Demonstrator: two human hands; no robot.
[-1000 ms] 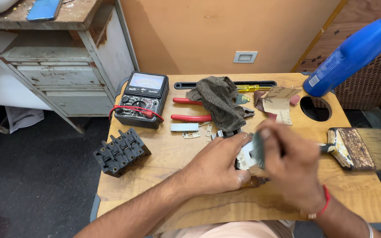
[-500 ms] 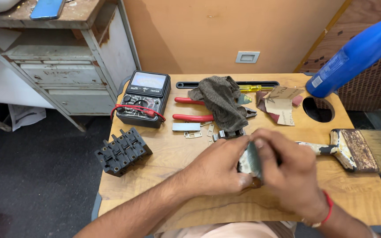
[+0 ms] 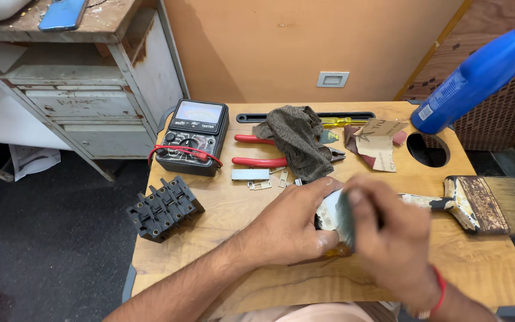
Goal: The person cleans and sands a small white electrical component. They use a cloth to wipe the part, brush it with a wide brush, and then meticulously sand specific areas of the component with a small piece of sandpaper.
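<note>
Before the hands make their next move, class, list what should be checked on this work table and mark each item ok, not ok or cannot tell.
1. Left hand grips the small pale part: ok.
2. Right hand is on that part: ok, though blurred.
3. What the right hand holds: cannot tell.
4. Paintbrush lies clear of both hands: ok.
5. Pliers within reach, partly under the cloth: ok.
6. Blue bottle stands steady: cannot tell.

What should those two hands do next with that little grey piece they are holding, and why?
Probably another short rub across it. The left hand grips the small grey piece just above the wooden table, and the right hand is blurred against its face, so the work looks under way. What the right fingers hold is hidden.
</note>
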